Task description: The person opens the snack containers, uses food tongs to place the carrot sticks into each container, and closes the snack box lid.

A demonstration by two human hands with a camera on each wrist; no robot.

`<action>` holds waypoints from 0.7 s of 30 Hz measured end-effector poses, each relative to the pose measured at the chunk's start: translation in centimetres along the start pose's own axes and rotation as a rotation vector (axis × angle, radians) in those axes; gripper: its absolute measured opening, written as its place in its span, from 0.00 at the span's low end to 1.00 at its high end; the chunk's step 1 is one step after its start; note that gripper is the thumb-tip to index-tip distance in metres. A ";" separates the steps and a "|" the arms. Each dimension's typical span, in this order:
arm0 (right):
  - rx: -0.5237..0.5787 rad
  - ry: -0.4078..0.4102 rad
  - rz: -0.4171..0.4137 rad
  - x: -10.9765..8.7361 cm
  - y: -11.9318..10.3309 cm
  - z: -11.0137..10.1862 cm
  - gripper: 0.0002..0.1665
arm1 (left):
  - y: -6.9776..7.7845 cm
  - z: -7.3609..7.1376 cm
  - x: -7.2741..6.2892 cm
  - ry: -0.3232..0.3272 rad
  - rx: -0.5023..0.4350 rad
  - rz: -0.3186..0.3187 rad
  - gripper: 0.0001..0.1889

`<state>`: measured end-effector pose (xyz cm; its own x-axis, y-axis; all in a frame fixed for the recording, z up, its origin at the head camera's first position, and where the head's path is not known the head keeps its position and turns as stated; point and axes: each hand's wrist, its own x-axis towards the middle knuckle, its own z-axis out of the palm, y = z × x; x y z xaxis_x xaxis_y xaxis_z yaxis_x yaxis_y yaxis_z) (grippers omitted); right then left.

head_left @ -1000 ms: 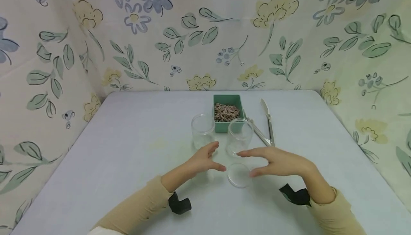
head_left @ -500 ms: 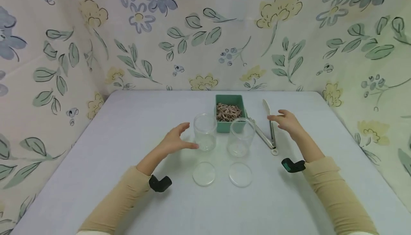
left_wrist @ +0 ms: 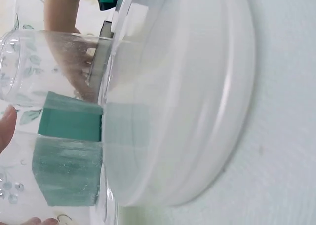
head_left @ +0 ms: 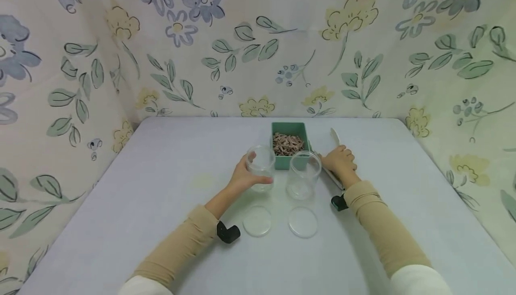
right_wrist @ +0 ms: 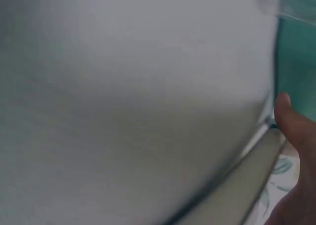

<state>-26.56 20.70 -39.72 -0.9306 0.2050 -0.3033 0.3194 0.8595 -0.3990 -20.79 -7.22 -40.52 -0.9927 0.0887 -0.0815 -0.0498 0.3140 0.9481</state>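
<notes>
In the head view, my left hand (head_left: 243, 176) holds the left clear jar (head_left: 263, 166), thumb across its front and fingers round its far side. The thumb (left_wrist: 6, 129) also shows at the left wrist view's edge. My right hand (head_left: 340, 160) grips the metal tongs (head_left: 335, 136), which lie spread on the table right of the green tray (head_left: 282, 164). Its thumb (right_wrist: 291, 119) is by the tongs' arm nearer the tray; its other fingers curl over the farther arm, partly hidden. A second clear jar (head_left: 303, 181) stands between my hands, untouched.
Two clear round lids, a left one (head_left: 257, 221) and a right one (head_left: 303, 222), lie flat in front of the jars. Brown shredded pieces (head_left: 288, 144) fill the tray behind them. A floral curtain (head_left: 258, 62) hangs beyond the white table (head_left: 181, 151).
My left hand moved left off the lids, then came forward and right onto the left jar. My right hand went from above the right lid to the tongs and closed on them.
</notes>
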 end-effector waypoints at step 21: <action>-0.023 0.194 -0.136 0.8 3.1 -1.8 0.58 | -0.3 -0.2 0.0 -0.001 -0.015 0.005 0.46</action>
<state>-26.66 24.37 -39.61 -0.9824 0.1712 -0.0750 0.1869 0.8952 -0.4047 -20.79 -7.47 -40.77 -0.9928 0.0915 -0.0776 -0.0470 0.2991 0.9531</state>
